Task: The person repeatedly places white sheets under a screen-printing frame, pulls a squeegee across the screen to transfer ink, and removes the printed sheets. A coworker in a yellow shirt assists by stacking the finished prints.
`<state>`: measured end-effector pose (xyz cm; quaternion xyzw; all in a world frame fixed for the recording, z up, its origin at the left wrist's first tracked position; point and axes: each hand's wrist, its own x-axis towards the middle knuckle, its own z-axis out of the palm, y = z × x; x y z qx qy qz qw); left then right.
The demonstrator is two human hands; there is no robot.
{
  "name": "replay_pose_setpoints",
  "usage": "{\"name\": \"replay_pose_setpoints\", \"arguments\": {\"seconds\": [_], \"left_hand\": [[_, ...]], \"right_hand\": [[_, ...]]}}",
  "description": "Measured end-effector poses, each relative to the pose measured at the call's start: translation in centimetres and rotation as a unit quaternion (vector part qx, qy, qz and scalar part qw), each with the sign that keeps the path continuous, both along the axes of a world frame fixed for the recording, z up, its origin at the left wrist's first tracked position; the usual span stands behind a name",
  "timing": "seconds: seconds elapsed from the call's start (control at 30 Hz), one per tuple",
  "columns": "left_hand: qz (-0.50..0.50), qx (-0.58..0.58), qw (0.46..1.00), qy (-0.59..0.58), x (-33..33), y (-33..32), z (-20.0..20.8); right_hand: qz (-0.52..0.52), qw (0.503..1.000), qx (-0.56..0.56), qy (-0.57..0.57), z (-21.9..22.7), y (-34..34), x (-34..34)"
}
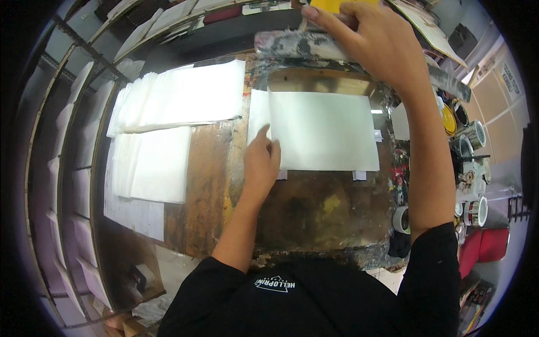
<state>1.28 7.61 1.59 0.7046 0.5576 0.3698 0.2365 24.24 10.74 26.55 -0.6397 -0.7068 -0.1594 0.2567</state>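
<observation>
A white sheet (325, 129) lies on the stained brown work table, its left edge lifted and slightly curled over another white piece (259, 109). My left hand (261, 163) is at that lifted edge, index finger and thumb on either side of it, apparently pinching it. Up at the far side, my right hand (382, 42) is raised with its fingers curled. What they grip is mostly hidden; a plastic-wrapped grey bar (303, 45) runs just beneath them. Small pale tabs (359, 176) show along the sheet's near and right edges.
Two piles of white sheets, a far one (185, 95) and a nearer one (160, 163), lie on the left of the table (210, 185). A rack (92, 224) with white sheets stands further left. Several paint cans (474, 135) line the right side, near a red object (493, 244).
</observation>
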Motion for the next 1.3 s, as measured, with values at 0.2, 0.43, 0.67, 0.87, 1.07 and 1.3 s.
{"name": "replay_pose_setpoints", "arguments": {"seconds": [0.2,0.43,0.67,0.87,1.07,1.3], "left_hand": [[0.006,-0.042,0.995,-0.095,-2.2,4.2,5.5],[0.308,0.03,0.912,0.268,-11.9,7.5,4.3],[-0.239,0.047,0.951,0.189,9.0,-3.1,-3.8],[-0.164,0.099,0.949,0.252,13.5,-4.9,-8.1],[-0.169,0.052,0.948,0.266,13.7,-5.3,-6.7],[-0.217,0.058,0.954,0.198,19.6,-4.3,-5.0]], "right_hand": [[0.012,0.996,-0.08,0.039,1.7,0.4,0.7],[0.015,0.998,-0.068,0.005,0.6,-0.7,0.1],[0.012,1.0,-0.013,-0.002,0.3,-0.4,0.3],[0.019,0.999,-0.037,0.007,0.6,-0.7,0.0],[0.005,1.0,-0.017,0.003,0.7,0.0,0.0],[0.027,0.999,-0.037,0.012,1.9,-0.6,0.5]]}}
